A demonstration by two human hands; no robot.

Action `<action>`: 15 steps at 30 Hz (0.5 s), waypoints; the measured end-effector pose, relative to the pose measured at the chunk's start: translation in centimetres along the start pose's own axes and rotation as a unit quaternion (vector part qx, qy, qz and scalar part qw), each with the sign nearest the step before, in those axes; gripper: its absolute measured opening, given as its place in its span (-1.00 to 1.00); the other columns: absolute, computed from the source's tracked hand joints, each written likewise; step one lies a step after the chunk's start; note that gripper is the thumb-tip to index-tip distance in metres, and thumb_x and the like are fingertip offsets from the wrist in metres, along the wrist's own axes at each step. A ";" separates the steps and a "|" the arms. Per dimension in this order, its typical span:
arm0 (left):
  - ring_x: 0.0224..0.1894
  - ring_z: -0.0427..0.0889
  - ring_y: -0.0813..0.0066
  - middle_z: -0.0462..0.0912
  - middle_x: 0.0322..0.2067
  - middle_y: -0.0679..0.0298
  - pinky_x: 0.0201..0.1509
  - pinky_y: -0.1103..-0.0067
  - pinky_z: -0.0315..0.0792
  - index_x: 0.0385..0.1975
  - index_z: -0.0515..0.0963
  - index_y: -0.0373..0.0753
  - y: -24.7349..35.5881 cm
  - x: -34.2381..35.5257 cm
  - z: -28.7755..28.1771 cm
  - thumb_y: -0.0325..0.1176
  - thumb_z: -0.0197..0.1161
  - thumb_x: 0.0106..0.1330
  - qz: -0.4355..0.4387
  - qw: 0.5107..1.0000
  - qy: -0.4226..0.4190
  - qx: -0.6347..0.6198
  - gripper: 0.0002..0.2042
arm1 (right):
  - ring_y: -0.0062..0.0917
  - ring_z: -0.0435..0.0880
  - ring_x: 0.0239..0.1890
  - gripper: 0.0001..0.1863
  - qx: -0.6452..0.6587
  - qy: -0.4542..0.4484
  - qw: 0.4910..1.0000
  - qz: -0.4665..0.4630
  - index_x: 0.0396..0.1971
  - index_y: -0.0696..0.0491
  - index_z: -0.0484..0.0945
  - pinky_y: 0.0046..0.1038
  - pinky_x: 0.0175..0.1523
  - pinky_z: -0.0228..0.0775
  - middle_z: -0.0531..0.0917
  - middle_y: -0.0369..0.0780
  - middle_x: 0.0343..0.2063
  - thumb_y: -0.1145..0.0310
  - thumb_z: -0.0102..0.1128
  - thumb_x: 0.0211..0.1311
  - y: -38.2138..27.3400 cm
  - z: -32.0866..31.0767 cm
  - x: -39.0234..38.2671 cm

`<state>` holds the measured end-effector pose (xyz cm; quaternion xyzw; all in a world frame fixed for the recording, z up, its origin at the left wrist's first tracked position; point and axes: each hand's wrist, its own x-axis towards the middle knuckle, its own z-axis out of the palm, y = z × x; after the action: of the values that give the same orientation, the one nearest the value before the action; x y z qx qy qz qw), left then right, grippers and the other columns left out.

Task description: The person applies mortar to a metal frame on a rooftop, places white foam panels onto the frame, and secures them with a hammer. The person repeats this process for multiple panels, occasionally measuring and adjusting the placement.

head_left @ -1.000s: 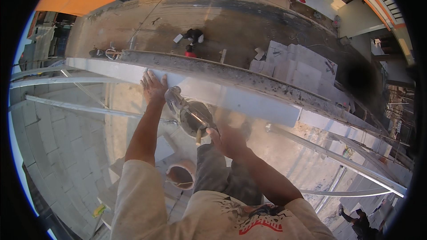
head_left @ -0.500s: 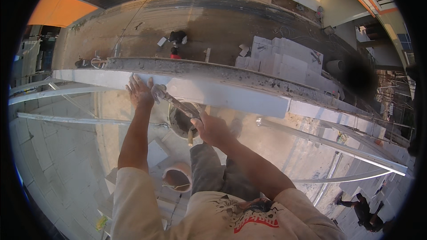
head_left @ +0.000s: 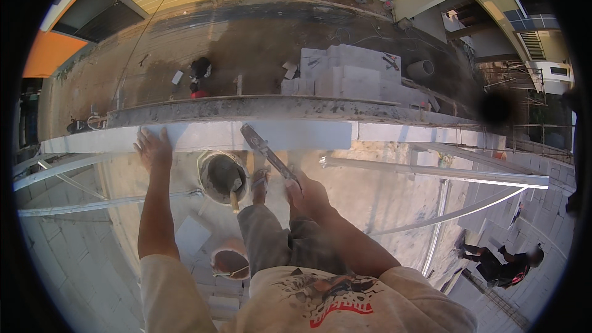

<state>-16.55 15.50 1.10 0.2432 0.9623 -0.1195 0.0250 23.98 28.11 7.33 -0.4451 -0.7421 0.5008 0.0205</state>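
A long white block lies along the top of the wall in front of me. My left hand rests flat on its left part, fingers spread. My right hand grips the handle of a hammer smeared with dried mortar. The hammer's head is over the middle of the block; whether it touches cannot be seen. Below the wall, between my hands, stands a bucket of grey mortar, with a trowel's wooden handle sticking out.
A second bucket stands beside my legs. Metal beams run at both sides. Beyond the wall, white blocks are stacked by a cylindrical container. A person in dark clothes is at lower right.
My right hand and the hammer have moved away from my left hand, toward the block's middle. The view has turned and shifted to the right. My left hand stays on the block.
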 end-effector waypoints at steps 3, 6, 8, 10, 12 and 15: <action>0.38 0.17 -0.02 0.15 0.33 -0.20 0.49 0.23 -0.11 0.32 0.11 -0.48 -0.4 -0.1 0.3 0.13 -0.13 0.43 0.012 0.999 -0.006 0.031 -0.26 | -0.11 0.61 -0.50 -0.64 0.021 -0.007 1.000 -0.008 -0.29 0.10 0.46 -0.19 -0.37 0.43 0.58 -0.05 -0.59 0.06 0.07 0.34 0.3 -1.2 -2.2; 0.35 0.23 -0.02 0.21 0.30 -0.22 0.46 0.20 -0.01 0.31 0.11 -0.47 -0.4 0.2 0.8 0.12 -0.11 0.43 0.018 0.999 0.020 0.035 -0.27 | -0.04 0.61 -0.53 -0.59 0.001 -0.027 1.000 -0.001 -0.35 0.10 0.44 -0.12 -0.39 0.41 0.56 -0.02 -0.63 -0.01 0.07 0.33 0.1 -4.2 -5.9; 0.33 0.27 -0.02 0.25 0.28 -0.22 0.43 0.16 0.06 0.29 0.14 -0.47 -0.4 0.5 1.3 0.13 -0.10 0.43 0.032 0.997 0.058 0.041 -0.28 | -0.05 0.61 -0.53 -0.57 -0.043 -0.036 0.998 0.040 -0.36 0.10 0.46 -0.11 -0.38 0.41 0.57 -0.02 -0.64 -0.03 0.06 0.33 0.3 -5.6 -9.2; 0.32 0.29 -0.02 0.26 0.27 -0.20 0.40 0.11 0.10 0.27 0.17 -0.46 -0.5 0.9 1.8 0.15 -0.08 0.42 0.042 0.996 0.067 0.044 -0.28 | -0.05 0.61 -0.53 -0.55 -0.101 -0.046 0.989 0.099 -0.36 0.11 0.48 -0.10 -0.37 0.41 0.57 -0.03 -0.64 -0.05 0.04 0.34 1.7 -6.4 -12.6; 0.32 0.29 -0.02 0.26 0.27 -0.17 0.39 0.08 0.11 0.26 0.17 -0.45 -1.0 1.3 2.1 0.16 -0.07 0.40 0.039 0.996 0.060 0.051 -0.27 | -0.04 0.65 -0.43 -0.47 -0.151 -0.044 0.965 0.208 -0.31 0.12 0.52 -0.08 -0.26 0.45 0.62 0.00 -0.56 -0.14 -0.04 0.34 3.8 -5.9 -16.9; 0.27 0.36 -0.02 0.30 0.24 -0.14 0.38 0.08 0.13 0.26 0.17 -0.44 -1.2 2.0 1.8 0.18 -0.06 0.39 0.041 0.998 0.026 0.027 -0.26 | -0.03 0.67 -0.22 -0.34 -0.145 -0.026 0.911 0.385 -0.22 0.17 0.56 -0.06 -0.04 0.44 0.68 0.06 -0.39 -0.23 -0.15 0.33 7.8 -4.3 -23.6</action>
<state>-18.94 14.97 -0.60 0.2859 0.9483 -0.1378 -0.0015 45.28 15.90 13.31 -0.6813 -0.5778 0.3684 -0.2574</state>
